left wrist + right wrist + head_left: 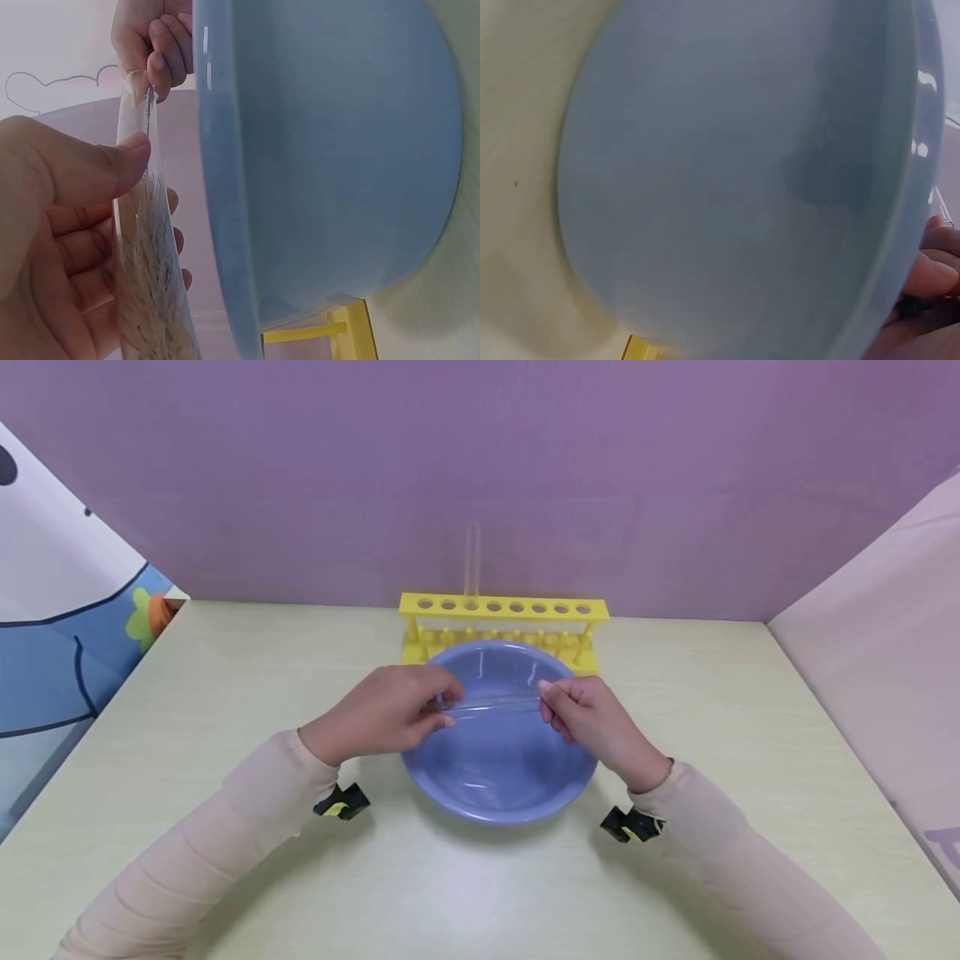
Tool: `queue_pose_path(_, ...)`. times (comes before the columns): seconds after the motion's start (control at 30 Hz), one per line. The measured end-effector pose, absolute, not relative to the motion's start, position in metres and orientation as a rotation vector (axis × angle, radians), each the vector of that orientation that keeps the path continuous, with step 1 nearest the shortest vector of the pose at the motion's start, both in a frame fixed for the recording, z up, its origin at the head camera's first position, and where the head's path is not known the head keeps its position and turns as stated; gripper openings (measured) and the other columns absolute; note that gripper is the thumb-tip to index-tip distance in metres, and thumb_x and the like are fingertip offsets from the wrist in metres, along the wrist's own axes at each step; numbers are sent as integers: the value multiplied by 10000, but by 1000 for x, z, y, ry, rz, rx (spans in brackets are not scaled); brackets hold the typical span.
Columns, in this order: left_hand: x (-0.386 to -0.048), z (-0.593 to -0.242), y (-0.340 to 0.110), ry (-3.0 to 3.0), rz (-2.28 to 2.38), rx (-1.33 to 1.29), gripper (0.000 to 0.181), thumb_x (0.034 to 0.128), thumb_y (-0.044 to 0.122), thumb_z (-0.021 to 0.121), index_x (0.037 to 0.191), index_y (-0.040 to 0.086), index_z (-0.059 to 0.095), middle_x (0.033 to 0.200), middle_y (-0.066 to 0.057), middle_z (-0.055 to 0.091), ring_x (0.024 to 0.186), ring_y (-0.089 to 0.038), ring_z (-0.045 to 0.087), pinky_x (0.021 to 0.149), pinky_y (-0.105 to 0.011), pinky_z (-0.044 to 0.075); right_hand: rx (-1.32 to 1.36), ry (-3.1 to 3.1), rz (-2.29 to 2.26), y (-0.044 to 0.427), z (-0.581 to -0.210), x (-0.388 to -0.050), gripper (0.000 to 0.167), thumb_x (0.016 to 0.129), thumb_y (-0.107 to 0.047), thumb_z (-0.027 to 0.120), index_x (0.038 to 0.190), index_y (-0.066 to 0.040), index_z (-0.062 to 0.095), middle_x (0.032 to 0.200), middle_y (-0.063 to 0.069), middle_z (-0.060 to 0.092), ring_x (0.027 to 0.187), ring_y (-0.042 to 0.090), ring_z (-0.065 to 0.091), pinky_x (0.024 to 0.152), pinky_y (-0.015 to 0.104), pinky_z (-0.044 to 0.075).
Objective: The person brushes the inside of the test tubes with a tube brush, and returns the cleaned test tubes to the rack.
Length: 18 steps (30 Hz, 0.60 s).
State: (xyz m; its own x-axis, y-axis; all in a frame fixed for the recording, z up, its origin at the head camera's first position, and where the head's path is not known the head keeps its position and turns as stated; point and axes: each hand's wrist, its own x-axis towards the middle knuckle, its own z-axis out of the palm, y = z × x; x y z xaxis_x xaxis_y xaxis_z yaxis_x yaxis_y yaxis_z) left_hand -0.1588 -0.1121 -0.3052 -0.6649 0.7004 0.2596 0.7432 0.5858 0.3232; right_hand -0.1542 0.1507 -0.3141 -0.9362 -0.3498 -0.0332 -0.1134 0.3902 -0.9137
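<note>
Over the blue basin (500, 810), the left hand (382, 710) holds a clear test tube (480, 706) lying roughly level. In the left wrist view, thumb and fingers of the left hand (67, 202) grip the tube (142, 232), and pale brush bristles (157, 277) fill its lower part. A thin twisted wire (148, 109) runs out of its mouth. The right hand (596, 722) pinches the wire's end at the tube's mouth. In the right wrist view the basin (727, 172) hides most of the right hand (930, 292).
A yellow test tube rack (504, 607) stands behind the basin, with one clear tube (472, 564) upright in it. Purple panel (480, 468) at the back, patterned cloth (60, 610) at the left, pale panel (885, 635) at the right.
</note>
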Motion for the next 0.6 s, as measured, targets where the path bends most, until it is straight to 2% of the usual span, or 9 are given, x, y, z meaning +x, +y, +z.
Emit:
queue_pose_path(0.3,-161,-303,-112,-2731,-681,-1259,217,821,142,736,1005,72,645,885,11,649,742,-84,588,694,-273,501,-444,2453,-1538,154,-313,-153,400,1013,-234,440,696,-6,530,509,28,389,463,122,358,452,232,325)
queue_pose_path(0.6,-163,-297,-112,-2792,-772,-1285,219,827,124,728,1021,68,642,907,12,653,779,-81,601,700,-260,506,-552,2466,-1541,158,-310,-156,381,1010,-212,447,693,-16,524,511,42,358,460,119,330,452,228,303)
